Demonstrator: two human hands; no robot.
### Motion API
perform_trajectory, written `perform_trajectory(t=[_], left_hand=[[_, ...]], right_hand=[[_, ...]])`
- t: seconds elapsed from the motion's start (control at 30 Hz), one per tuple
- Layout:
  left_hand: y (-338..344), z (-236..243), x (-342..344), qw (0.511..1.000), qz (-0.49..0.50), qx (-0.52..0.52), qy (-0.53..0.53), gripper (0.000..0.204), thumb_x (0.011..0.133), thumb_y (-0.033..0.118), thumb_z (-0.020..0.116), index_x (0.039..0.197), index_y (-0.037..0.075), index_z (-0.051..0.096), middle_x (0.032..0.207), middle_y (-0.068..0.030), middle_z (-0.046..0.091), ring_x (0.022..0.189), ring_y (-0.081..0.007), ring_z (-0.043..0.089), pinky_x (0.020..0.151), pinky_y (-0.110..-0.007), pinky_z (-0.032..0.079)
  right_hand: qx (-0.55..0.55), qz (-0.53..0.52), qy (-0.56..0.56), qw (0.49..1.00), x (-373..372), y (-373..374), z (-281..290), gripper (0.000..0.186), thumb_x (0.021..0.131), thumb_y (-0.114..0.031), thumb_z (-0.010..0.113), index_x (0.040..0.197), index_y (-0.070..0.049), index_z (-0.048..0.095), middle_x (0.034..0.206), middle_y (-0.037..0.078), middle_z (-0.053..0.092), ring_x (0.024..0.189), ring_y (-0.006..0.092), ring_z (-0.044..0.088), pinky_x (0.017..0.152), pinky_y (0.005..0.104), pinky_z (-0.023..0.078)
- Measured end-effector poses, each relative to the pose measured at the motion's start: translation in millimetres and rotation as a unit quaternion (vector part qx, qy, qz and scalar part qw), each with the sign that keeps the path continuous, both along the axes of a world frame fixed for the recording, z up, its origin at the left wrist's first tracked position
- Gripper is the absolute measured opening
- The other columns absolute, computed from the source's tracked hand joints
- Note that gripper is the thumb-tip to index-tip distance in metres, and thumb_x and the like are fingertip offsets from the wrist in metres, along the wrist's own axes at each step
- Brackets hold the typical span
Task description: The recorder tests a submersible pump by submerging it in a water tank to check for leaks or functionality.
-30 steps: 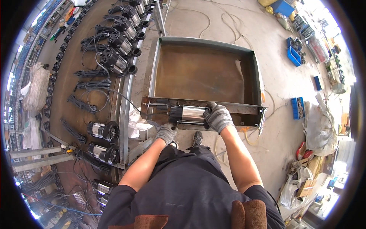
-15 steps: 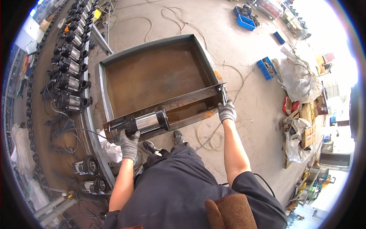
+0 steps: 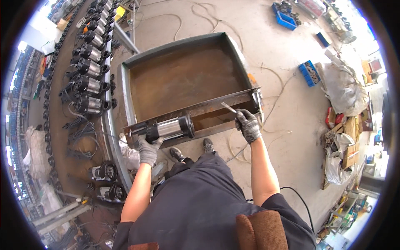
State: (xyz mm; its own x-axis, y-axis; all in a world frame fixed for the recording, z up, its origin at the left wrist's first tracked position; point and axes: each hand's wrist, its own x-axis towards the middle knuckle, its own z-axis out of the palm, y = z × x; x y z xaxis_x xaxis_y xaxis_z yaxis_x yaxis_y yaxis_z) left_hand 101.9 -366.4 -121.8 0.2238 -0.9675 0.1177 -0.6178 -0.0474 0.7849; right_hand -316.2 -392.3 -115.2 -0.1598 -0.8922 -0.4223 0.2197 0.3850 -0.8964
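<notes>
Concrete workshop floor, rusty steel tray [image 3: 179,79] centre. Left hand [image 3: 148,150] gripping pump motor [image 3: 166,128] at near rim. Right hand [image 3: 248,125] closed around thin metal tool [image 3: 229,107].

A workshop or small factory floor: a bare concrete floor [image 3: 275,54] strewn with cables, a rusty steel tray [image 3: 179,79], rows of pump motors [image 3: 89,71] lined up on the left, and blue parts bins [image 3: 308,73] at the far right.
</notes>
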Motion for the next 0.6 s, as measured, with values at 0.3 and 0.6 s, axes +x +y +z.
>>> perform_trajectory(t=[0.3,0.6], left_hand=[[-1.7,-22.2,12.3,0.98,0.046,0.128,0.143,0.06,0.068,0.018,0.09,0.111,-0.001,0.053,0.097,-0.01,0.067,0.084,-0.0209,0.062,0.084,-0.033,0.051],[-5.4,-21.3,13.4,0.992,0.024,0.11,0.055,0.062,0.068,0.02,0.091,0.111,-0.001,0.051,0.098,-0.0096,0.065,0.087,-0.0202,0.059,0.084,-0.034,0.05]], right_hand=[[0.023,0.224,0.091,0.97,83.0,-14.6,0.8,0.02,0.095,-0.02,0.064,0.105,-0.003,0.067,0.074,0.001,0.061,0.063,0.0087,0.051,0.058,0.0279,0.046],[-0.066,0.275,0.204,0.937,88.1,-22.9,2.4,0.019,0.095,-0.018,0.063,0.105,-0.002,0.068,0.076,0.004,0.063,0.071,0.012,0.055,0.067,0.0298,0.048]])
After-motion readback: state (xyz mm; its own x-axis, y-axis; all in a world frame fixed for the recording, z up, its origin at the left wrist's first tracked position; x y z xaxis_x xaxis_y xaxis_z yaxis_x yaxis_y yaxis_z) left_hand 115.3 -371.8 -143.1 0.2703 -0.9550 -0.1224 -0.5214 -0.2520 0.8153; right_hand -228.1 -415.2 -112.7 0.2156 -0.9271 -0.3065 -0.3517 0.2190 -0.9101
